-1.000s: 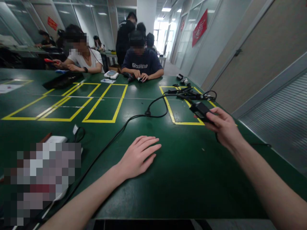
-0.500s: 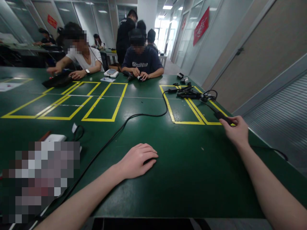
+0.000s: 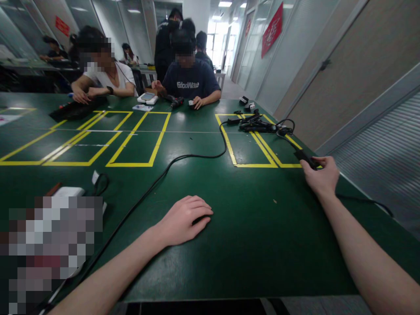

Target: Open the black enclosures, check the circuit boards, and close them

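Note:
My right hand [image 3: 320, 176] reaches to the right part of the green table [image 3: 249, 227] and pinches a small black adapter block [image 3: 305, 158] lying on the yellow tape line. A black cable [image 3: 170, 164] runs from that area across the table toward the near left. My left hand [image 3: 185, 218] rests palm down on the table near the middle, fingers curled slightly, nothing visible in it. A heap of black cables and adapters [image 3: 259, 124] lies beyond my right hand inside a yellow taped rectangle.
Yellow taped rectangles [image 3: 131, 140] mark the table. Two people sit at the far side, one in a dark shirt [image 3: 190, 83], one in white [image 3: 108, 78]. A white device [image 3: 67, 191] and a blurred patch sit at near left. A wall runs along the right.
My right hand moved away to the right and lowered the black adapter from the air onto the table at the tape line. My left hand's fingers curled in a little.

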A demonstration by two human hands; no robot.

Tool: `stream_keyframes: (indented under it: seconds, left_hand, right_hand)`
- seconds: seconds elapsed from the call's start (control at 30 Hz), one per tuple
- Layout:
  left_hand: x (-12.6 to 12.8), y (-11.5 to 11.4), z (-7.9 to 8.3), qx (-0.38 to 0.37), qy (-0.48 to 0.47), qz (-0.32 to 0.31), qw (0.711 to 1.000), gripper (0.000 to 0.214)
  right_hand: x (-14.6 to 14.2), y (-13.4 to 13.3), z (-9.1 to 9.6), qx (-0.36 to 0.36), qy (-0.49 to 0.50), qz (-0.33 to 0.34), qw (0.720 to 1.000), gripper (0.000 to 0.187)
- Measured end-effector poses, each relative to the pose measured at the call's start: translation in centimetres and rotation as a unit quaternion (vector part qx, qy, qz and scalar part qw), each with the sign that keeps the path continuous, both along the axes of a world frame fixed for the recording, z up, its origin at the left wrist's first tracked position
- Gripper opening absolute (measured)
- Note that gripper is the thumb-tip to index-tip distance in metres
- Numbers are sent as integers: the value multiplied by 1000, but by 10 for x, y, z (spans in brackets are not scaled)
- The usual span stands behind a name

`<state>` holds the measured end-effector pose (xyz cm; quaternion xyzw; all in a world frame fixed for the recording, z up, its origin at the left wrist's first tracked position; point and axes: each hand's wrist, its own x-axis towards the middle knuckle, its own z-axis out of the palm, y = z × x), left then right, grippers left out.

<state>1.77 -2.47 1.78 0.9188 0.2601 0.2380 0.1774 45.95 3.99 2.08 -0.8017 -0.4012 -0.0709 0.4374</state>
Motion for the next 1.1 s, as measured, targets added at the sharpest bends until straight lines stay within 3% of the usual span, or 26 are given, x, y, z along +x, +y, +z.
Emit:
stream_keyframes:
  seconds: [0.13, 0.3, 0.57, 0.93, 1.1]
  left_hand:
    - [0, 0, -1, -2, 1, -2, 1000, 20]
    - [0, 0, -2, -5, 1, -4, 1000, 17]
    - [0, 0, 0, -9, 0, -3, 1000, 18]
    - [-2, 0, -1, -17, 14, 0, 1000, 20]
    - [-1, 0, -1, -20, 16, -2, 1000, 20]
  right_hand:
    - [-3, -1, 6, 19, 21, -29, 999, 33]
    - [-3, 0, 11, -73, 49, -15, 996, 41]
    - [5, -1, 5, -104, 143, -22, 984, 23]
    - [7, -2, 1, -109, 164, -32, 980, 48]
    - [9, -4, -2, -92, 108, -5, 990, 67]
